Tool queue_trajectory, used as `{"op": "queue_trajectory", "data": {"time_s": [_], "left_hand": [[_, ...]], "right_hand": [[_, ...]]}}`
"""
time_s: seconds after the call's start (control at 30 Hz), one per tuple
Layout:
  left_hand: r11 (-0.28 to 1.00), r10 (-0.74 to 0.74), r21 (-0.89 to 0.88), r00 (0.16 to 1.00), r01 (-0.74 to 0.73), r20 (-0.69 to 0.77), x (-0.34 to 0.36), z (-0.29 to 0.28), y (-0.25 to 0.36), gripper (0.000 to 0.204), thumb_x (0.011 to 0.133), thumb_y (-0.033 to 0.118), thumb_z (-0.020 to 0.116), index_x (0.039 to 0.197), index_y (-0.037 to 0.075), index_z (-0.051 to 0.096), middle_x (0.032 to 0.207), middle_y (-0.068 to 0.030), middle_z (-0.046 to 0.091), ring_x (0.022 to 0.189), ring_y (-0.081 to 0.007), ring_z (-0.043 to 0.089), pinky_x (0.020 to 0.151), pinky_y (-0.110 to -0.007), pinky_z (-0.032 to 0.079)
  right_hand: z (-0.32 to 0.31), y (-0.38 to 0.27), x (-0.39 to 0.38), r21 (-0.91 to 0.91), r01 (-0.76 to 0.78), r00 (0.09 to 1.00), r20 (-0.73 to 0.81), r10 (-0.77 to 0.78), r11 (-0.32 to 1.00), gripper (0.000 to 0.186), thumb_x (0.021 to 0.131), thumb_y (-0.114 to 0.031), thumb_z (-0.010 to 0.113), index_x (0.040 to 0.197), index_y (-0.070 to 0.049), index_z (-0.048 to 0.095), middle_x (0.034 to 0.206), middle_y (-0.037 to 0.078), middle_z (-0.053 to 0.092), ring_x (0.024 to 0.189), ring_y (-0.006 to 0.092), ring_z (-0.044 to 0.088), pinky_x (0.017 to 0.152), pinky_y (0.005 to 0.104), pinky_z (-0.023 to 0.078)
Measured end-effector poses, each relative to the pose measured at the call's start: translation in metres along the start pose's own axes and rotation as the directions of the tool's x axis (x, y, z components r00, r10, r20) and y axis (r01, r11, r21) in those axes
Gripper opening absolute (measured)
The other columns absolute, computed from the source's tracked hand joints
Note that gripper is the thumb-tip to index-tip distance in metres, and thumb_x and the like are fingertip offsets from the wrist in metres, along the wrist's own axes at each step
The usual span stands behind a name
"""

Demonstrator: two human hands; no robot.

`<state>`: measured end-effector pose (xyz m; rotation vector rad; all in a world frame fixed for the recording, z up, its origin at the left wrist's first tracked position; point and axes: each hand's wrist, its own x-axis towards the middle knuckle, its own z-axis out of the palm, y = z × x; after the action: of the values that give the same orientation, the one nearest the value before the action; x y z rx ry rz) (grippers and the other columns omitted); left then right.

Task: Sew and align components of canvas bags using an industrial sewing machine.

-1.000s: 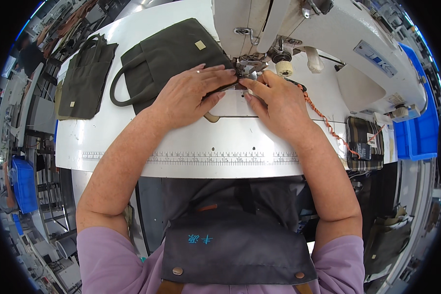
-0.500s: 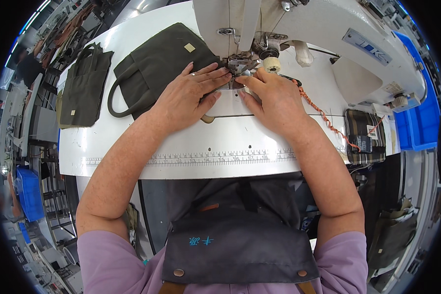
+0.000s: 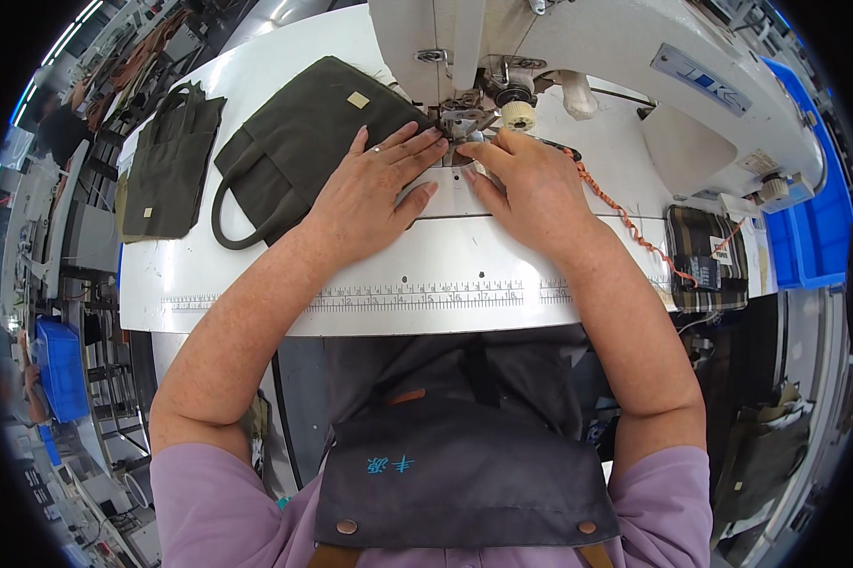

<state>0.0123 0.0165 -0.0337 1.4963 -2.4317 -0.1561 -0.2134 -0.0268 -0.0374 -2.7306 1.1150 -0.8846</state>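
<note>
A dark green fabric bag with a looped handle and a small pale tag lies on the white table, its right corner at the needle area of a sewing machine. My left hand rests flat over that corner, fingers stretched out and thumb apart. Close by on the right, my right hand has its index finger and thumb drawn together just in front of the presser foot. What those fingertips hold, if anything, is too small to make out. The stitching point is partly hidden by machine parts and fingers.
Similar green bags lie at the table's left. An orange braided cord runs along the right toward a plaid cloth pad. Beyond the machine head stands a blue bin. A printed ruler follows the front edge.
The green bag has turned slightly, its far edge coming nearer to me. Both hands stay by the needle, the left still flat on the fabric. The whole view has shifted a little.
</note>
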Motion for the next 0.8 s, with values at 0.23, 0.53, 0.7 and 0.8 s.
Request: {"op": "queue_trajectory", "data": {"time_s": [0.23, 0.53, 0.7, 0.8], "left_hand": [[0.998, -0.061, 0.006, 0.998, 0.061, 0.015, -0.002, -0.001, 0.007, 0.05, 0.105, 0.027, 0.05, 0.152, 0.012, 0.048, 0.158, -0.0087, 0.045, 0.152, -0.0288, 0.031, 0.123, -0.061, 0.016], [0.992, -0.116, -0.032, 0.984, 0.121, 0.139, -0.022, -0.013, 0.047, 0.052, 0.107, 0.028, 0.045, 0.151, 0.001, 0.045, 0.161, -0.0165, 0.039, 0.151, -0.0375, 0.031, 0.122, -0.058, 0.022], [0.996, 0.084, -0.002, 0.99, -0.084, 0.115, -0.022, -0.016, 0.023, 0.05, 0.101, 0.029, 0.059, 0.144, 0.006, 0.055, 0.158, -0.016, 0.042, 0.145, -0.0341, 0.041, 0.12, -0.058, 0.029], [0.996, 0.06, -0.062, 0.998, -0.058, 0.023, -0.026, -0.009, 0.026, 0.053, 0.097, 0.031, 0.065, 0.144, 0.007, 0.056, 0.156, -0.0152, 0.044, 0.146, -0.0338, 0.041, 0.119, -0.062, 0.027]], "right_hand": [[0.003, 0.002, -0.001, 0.004, 0.015, 1.0, -0.018, -0.015, 1.0, 0.022, 0.09, -0.023, 0.07, 0.107, -0.011, 0.074, 0.089, 0.008, 0.063, 0.083, 0.0289, 0.069, 0.071, 0.0433, 0.056], [0.004, 0.0, 0.0, -0.044, 0.03, 0.999, -0.011, -0.031, 0.999, 0.022, 0.09, -0.019, 0.067, 0.11, -0.013, 0.075, 0.085, 0.007, 0.061, 0.082, 0.0278, 0.068, 0.069, 0.0427, 0.055], [0.006, -0.001, -0.001, -0.051, 0.05, 0.998, -0.042, -0.052, 0.997, 0.022, 0.091, -0.018, 0.066, 0.111, -0.014, 0.075, 0.084, 0.007, 0.06, 0.08, 0.0273, 0.068, 0.067, 0.0427, 0.054], [0.008, -0.002, 0.0, -0.05, 0.046, 0.998, -0.048, -0.048, 0.998, 0.023, 0.091, -0.018, 0.066, 0.111, -0.014, 0.075, 0.083, 0.007, 0.06, 0.079, 0.0276, 0.068, 0.067, 0.0431, 0.054]]}}
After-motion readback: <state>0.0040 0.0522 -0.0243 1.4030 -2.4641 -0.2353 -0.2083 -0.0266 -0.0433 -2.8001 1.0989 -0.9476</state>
